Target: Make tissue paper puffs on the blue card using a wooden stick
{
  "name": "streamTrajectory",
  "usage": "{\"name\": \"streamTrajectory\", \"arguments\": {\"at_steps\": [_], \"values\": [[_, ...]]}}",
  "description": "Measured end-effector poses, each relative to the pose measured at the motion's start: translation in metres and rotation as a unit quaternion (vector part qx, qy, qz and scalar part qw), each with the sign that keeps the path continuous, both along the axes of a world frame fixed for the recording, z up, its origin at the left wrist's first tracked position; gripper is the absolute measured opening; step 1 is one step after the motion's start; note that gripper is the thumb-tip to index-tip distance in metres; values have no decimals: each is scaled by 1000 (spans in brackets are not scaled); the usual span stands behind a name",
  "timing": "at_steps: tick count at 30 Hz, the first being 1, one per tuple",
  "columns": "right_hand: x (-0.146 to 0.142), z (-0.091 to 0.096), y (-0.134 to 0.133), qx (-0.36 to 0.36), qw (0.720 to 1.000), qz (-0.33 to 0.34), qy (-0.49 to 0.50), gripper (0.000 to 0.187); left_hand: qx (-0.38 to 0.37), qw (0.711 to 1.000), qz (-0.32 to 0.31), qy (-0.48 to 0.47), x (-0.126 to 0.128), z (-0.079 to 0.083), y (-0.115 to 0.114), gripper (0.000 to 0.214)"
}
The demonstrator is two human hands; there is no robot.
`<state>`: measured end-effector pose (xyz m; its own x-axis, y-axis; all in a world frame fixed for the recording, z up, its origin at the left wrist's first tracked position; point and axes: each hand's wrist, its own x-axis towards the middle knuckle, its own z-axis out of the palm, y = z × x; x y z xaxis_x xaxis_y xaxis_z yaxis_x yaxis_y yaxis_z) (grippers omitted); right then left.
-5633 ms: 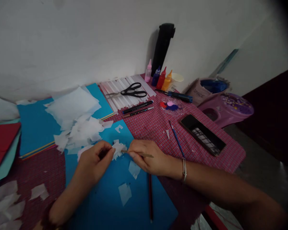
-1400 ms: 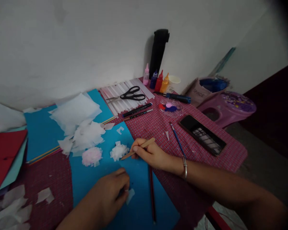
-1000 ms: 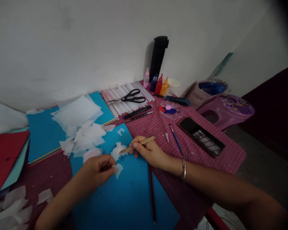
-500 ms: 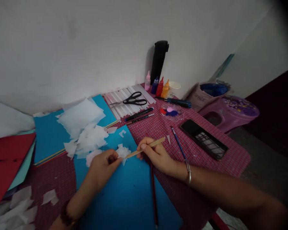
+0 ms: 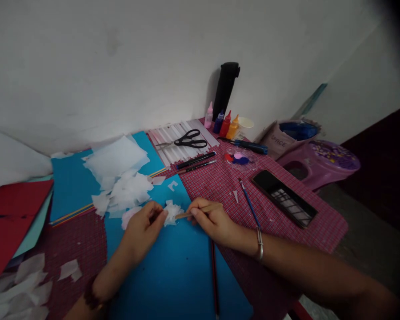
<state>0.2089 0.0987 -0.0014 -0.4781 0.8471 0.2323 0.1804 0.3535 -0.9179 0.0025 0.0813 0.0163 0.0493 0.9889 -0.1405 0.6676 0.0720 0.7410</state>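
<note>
Cloth [image 5: 220, 178] is a red-and-white check, with a bright blue card [image 5: 173, 275] over its near edge. The tissue tuft [image 5: 172, 211] is white, stick [image 5: 206, 208] tan, scissors [image 5: 190, 142] black, and the paper [image 5: 10, 213] at the left edge is red.

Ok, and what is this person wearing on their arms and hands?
Little. Both forearms are bare, with no sleeves in view. The right wrist carries a thin silver bangle. The left wrist has a dark band, too dim to tell what it is made of. The left grip and right grip are ungloved, and no rings show.
</note>
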Motion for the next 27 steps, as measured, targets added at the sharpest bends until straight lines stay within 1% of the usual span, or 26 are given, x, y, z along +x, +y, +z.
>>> {"name": "streamTrajectory", "arguments": {"at_steps": [2, 4, 7, 9, 11, 13, 14, 16, 18, 19, 21, 23, 25, 27], "values": [[1, 2, -2, 46, 998, 15, -28, 20, 14, 1000, -4, 10, -2, -1, 1, 25], [2, 5, -4, 76, 995, 32, -50, 20, 11, 1000, -11, 19, -2, -3, 1, 24], [3, 8, -6, 99, 992, 52, -65, 20, 5, 1000, -16, 14, -1, -6, -2, 23], [3, 8, -7, 99, 992, 56, -58, 20, 9, 1000, -20, 9, -2, -4, -5, 22], [2, 5, -5, 66, 997, 44, -25, 21, 17, 999, -29, 20, -6, 3, -7, 21], [1, -1, -1, -15, 999, 7, 36, 23, 30, 997, -45, 53, -14, 16, -3, 20], [0, -4, 1, -69, 995, -16, 75, 23, 40, 995, -54, 79, -18, 23, 2, 18], [0, -9, 7, -173, 973, -48, 146, 24, 74, 983, -62, 156, -26, 36, 17, 18], [0, -12, 12, -236, 952, -49, 188, 24, 125, 955, -75, 256, -30, 43, 35, 19], [0, -13, 14, -251, 947, -42, 196, 25, 148, 936, -90, 307, -29, 43, 44, 20], [1, -12, 15, -265, 943, -28, 200, 25, 176, 894, -124, 393, -23, 38, 59, 20], [2, -11, 15, -271, 943, -19, 194, 24, 184, 866, -148, 441, -13, 30, 68, 19], [2, -10, 15, -270, 944, -13, 189, 23, 187, 859, -155, 452, -3, 23, 75, 18], [3, -8, 15, -268, 944, -10, 189, 21, 188, 862, -151, 446, 3, 21, 80, 19]]}}
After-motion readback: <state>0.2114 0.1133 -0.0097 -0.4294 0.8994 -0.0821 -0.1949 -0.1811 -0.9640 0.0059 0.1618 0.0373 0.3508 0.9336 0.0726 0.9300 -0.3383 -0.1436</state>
